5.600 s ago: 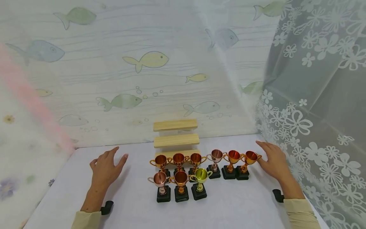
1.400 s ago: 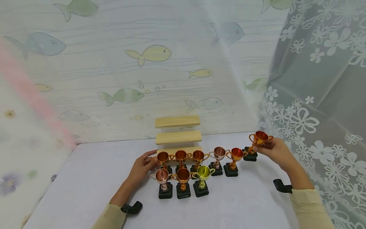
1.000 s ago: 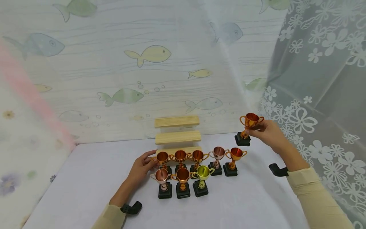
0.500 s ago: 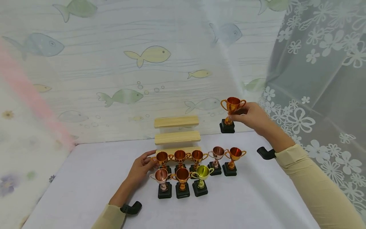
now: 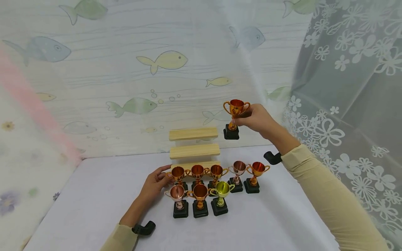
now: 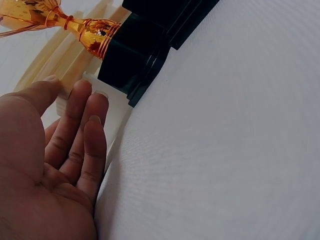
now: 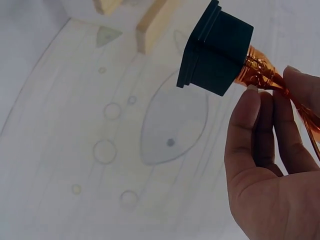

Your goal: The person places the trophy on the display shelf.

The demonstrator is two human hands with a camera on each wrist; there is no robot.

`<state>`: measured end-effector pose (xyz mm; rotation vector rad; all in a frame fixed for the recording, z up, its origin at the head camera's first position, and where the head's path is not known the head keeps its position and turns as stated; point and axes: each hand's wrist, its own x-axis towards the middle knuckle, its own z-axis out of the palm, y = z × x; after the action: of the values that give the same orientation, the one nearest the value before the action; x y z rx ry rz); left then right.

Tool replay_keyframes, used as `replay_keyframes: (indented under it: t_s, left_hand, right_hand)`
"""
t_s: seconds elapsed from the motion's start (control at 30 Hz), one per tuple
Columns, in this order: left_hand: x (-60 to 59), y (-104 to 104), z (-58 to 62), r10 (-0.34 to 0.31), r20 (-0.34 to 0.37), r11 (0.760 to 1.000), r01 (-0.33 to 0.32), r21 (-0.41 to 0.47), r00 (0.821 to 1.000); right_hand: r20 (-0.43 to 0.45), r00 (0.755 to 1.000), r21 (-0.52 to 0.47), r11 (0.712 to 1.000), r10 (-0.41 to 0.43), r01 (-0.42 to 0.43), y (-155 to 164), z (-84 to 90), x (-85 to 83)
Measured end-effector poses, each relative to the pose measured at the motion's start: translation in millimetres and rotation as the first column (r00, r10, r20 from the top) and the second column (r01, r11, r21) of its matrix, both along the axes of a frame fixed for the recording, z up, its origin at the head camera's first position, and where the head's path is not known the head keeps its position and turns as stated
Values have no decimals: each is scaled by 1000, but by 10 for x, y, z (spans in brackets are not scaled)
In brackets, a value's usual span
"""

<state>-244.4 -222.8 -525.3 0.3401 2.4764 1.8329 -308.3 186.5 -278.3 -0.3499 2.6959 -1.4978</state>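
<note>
My right hand (image 5: 242, 118) pinches the stem of an orange-gold trophy (image 5: 235, 108) with a black base (image 5: 231, 132), held in the air just right of the top step of a wooden three-step stand (image 5: 193, 134). The right wrist view shows my fingers (image 7: 250, 115) round the stem below the trophy's base (image 7: 215, 50), with the stand (image 7: 150, 22) beyond. My left hand (image 5: 162, 175) rests on the white table (image 5: 94, 195) with straight fingers (image 6: 87, 115), beside the black base (image 6: 132, 60) of the leftmost back-row trophy (image 5: 177, 173).
Several small trophies stand in two rows before the stand, among them a green-gold one (image 5: 222, 190) at the front right and an orange one (image 5: 258, 169) at the back right. A fish-print backdrop (image 5: 163, 64) hangs behind, and a lace curtain (image 5: 345, 87) on the right.
My right hand has lifted the orange-gold trophy off the table's right side and carried it up and left, close to the stand's top step. The left hand has stayed beside the back row.
</note>
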Motion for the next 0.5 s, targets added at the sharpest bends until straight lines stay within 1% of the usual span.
replay_keyframes:
  t_s: [0.3,0.5]
  left_hand:
    - [10,-12,-18,-5,-19,1000,5,12,1000]
    - [-24,-25,-48,-22,-54,1000,23,13,998]
  right_hand:
    - [-3,1000,-31,999,9,-9,-384,62,-164]
    - [33,999,-63,998,14,-12,-638,44,-243]
